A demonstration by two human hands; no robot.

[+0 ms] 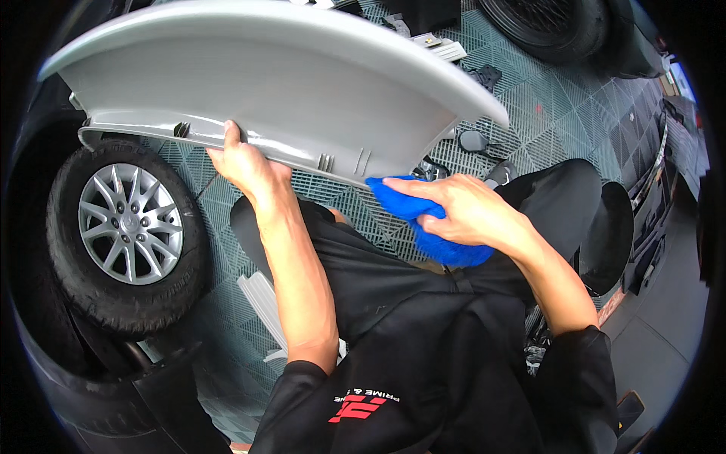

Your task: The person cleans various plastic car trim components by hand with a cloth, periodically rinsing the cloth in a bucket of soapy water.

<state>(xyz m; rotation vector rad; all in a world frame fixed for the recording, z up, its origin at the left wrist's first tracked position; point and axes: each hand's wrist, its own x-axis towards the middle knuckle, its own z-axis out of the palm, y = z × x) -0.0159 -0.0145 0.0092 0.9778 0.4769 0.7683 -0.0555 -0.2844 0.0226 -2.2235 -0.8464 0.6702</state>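
Note:
A large curved silver-grey car body panel (272, 91), likely plastic trim, is held up before me with its hollow side towards me. My left hand (249, 162) grips its lower edge near the middle, the thumb on the inner face. In my right hand (454, 210) is a bunched blue microfibre cloth (454, 247), pinched between thumb and fingers. One tip of the cloth touches the panel's lower right corner, and the rest hangs below my fingers. Small clips and ribs stand along the panel's lower edge.
At left a vehicle wheel (130, 224) with a silver rim sits in its arch. Another tyre (550, 28) is at upper right. Grey trim strips (266, 312) and small dark parts (473, 141) lie on the grated floor tiles (522, 102). Dark panels (652, 227) stand at right.

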